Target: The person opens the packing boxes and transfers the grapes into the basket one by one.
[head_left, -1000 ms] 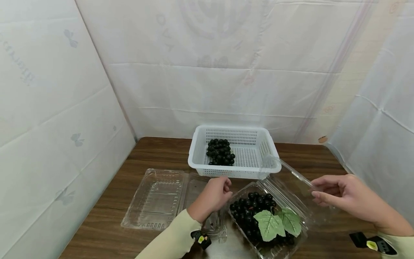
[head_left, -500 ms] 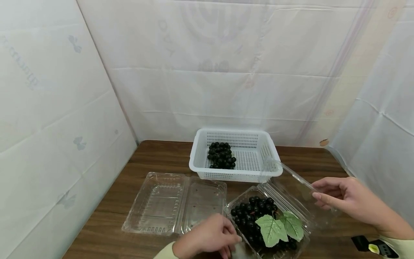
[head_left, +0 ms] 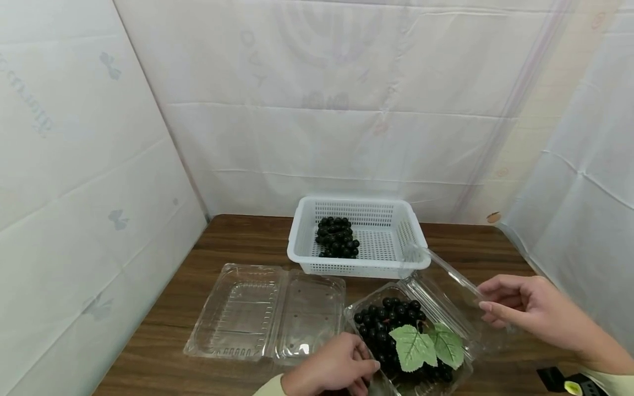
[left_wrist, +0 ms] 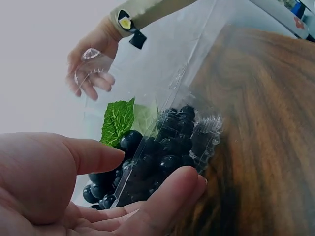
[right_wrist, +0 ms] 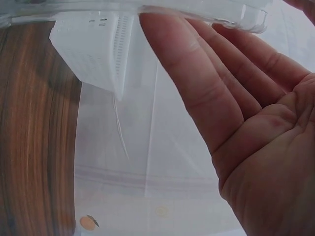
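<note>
A clear plastic clamshell container (head_left: 364,300) holds a bunch of black grapes (head_left: 378,324) topped by two green leaves (head_left: 413,347). My left hand (head_left: 333,366) is at the container's near-left rim; the left wrist view shows the rim between thumb (left_wrist: 101,156) and fingers (left_wrist: 170,196). Its lower fingers are partly hidden behind the container in the head view. On the far right my right hand (head_left: 527,308) pinches the edge of the raised clear lid (head_left: 455,275), thumb on the near side. Seen from the right wrist, its fingertips (right_wrist: 157,29) meet the lid's edge.
Behind stands a white perforated basket (head_left: 356,267) with another bunch of black grapes (head_left: 337,236) in it. A second clear clamshell (head_left: 247,313) lies open on the wooden table (head_left: 158,330) at left. White sheeting (head_left: 297,148) encloses the back and sides.
My left hand has come back from over the second clamshell toward me and now holds the filled container's near-left rim. The right hand and lid have barely moved.
</note>
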The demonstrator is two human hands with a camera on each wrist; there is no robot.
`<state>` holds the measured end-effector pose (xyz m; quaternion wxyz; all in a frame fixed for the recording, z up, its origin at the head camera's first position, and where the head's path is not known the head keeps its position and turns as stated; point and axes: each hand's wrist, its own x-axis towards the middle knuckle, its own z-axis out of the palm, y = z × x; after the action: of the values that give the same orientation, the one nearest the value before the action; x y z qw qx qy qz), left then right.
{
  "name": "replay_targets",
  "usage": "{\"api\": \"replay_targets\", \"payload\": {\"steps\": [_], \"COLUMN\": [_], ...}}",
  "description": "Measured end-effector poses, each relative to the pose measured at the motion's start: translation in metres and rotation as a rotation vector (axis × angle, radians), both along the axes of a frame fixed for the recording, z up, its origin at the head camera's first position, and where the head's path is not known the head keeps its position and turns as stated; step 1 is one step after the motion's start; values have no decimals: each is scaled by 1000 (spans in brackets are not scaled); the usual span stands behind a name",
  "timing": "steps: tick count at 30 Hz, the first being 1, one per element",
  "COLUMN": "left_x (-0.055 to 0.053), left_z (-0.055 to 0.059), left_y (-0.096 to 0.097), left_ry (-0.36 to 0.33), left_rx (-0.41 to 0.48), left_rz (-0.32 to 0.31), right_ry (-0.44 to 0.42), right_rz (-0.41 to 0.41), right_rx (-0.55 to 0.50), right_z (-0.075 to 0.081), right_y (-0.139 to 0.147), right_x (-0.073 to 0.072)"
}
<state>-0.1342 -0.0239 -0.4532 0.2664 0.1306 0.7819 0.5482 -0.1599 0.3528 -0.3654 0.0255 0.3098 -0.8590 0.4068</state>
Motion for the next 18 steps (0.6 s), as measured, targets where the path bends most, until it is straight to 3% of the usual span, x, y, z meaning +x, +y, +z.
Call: {"api": "replay_targets", "payload": {"steps": [12, 18], "left_x": [-32, -41], "left_z": [10, 12], "left_y": [-1, -2], "left_ry": [67, 76], "left_rx": [-88, -95], "left_rz": [20, 34], "right_ry": [-8, -22], "right_rz": [-60, -128], "right_rx": [-27, -22], "right_z": [-5, -9], "right_y": [-4, -7], "right_x": [16, 26]}}
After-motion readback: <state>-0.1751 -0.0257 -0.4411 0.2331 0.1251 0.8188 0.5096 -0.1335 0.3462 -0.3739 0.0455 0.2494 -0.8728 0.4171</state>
